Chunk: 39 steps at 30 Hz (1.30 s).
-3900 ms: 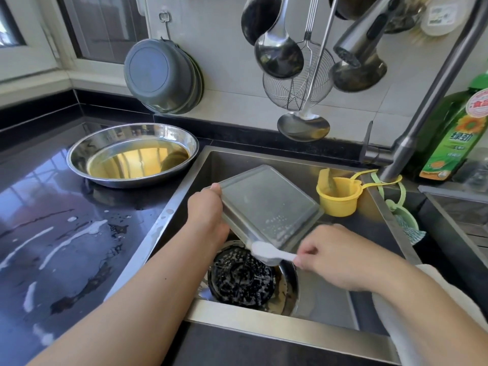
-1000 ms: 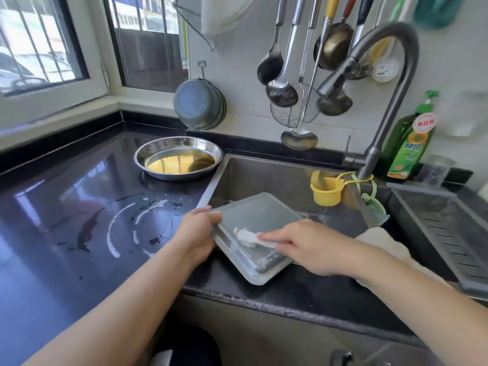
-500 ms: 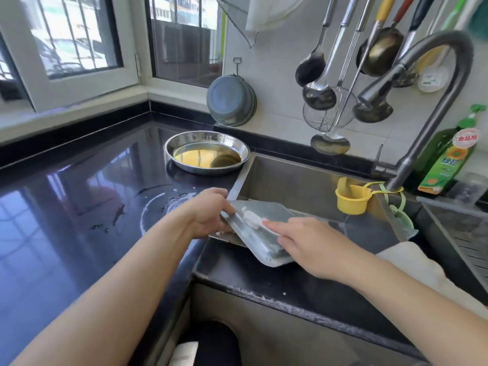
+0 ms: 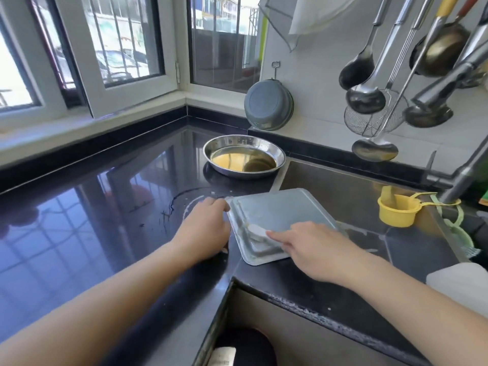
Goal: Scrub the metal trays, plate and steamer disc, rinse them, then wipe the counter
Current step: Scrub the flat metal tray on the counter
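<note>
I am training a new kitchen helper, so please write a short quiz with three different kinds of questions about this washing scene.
1. True or false: the round steel plate with yellow liquid stands inside the sink.
2. Which hand grips the edge of the rectangular grey metal tray? A) left B) right
3. Fill in: the right hand presses a small ____ scrubber onto the tray.

Key: 1 false, it stands on the black counter; 2 A, the left hand; 3 white.
</note>
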Each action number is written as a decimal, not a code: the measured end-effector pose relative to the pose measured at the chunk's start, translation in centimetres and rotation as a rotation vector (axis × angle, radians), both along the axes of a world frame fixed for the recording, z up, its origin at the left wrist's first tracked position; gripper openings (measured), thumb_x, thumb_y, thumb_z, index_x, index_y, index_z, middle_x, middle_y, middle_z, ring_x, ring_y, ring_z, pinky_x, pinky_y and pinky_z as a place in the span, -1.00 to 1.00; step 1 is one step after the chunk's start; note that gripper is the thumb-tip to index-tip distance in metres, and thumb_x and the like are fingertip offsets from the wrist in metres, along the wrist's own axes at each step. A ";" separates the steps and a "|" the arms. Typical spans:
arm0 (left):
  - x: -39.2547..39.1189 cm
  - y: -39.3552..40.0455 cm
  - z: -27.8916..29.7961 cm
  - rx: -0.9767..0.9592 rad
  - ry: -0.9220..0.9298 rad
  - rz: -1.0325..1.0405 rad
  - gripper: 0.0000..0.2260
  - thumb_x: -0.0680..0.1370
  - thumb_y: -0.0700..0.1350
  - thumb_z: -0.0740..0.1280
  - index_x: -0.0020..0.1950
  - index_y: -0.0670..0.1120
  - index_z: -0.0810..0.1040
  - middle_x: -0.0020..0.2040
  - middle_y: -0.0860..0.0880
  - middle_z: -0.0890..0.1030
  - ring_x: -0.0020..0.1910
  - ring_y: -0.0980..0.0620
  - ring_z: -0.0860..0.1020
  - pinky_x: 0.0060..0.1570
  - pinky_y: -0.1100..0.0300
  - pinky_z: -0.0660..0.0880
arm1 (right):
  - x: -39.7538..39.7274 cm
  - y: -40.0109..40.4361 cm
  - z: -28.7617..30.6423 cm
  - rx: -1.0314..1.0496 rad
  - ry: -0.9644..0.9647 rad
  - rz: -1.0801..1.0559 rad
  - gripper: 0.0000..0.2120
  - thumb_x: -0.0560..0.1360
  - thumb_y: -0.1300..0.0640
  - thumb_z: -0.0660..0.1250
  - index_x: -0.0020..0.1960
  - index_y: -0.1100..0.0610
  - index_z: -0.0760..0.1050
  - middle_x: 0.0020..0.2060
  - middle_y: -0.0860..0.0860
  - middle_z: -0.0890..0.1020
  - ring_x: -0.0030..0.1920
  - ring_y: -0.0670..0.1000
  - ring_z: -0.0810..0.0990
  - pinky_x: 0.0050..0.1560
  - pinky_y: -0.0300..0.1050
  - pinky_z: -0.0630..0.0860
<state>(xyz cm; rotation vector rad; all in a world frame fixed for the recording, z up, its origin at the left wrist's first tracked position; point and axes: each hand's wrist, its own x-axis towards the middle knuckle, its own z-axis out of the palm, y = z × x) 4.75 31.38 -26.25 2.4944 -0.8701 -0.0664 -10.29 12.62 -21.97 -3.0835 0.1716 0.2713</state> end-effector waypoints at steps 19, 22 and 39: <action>-1.0 1.0 -2.9 0.337 -0.086 -0.156 -0.26 0.61 0.34 -0.11 0.71 0.00 -0.12 0.71 0.05 -0.15 0.67 -0.06 -0.25 0.61 -0.18 -0.22 | 6.9 -1.2 1.8 -0.163 0.097 0.093 -0.55 0.72 0.07 0.05 0.51 -0.33 0.29 -0.06 -0.07 0.56 0.07 0.07 0.54 0.11 0.02 0.50; -0.9 0.9 -2.9 0.316 -0.081 -0.177 -0.26 0.61 0.34 -0.11 0.71 -0.01 -0.08 0.71 0.06 -0.15 0.67 -0.05 -0.26 0.61 -0.19 -0.22 | 7.5 -0.8 2.5 -0.204 0.102 0.073 -0.54 0.71 0.07 0.05 0.49 -0.38 0.28 -0.07 -0.09 0.54 0.02 0.05 0.52 0.03 -0.01 0.48; -1.0 1.1 -2.6 0.309 -0.077 -0.187 -0.29 0.62 0.35 -0.08 0.69 0.02 0.03 0.71 0.07 -0.11 0.67 -0.06 -0.22 0.61 -0.19 -0.19 | 13.0 -1.3 1.3 -0.134 -0.026 -0.081 -0.56 0.67 0.08 0.11 0.45 -0.32 0.40 0.34 0.08 0.56 0.22 0.22 0.57 0.09 0.01 0.54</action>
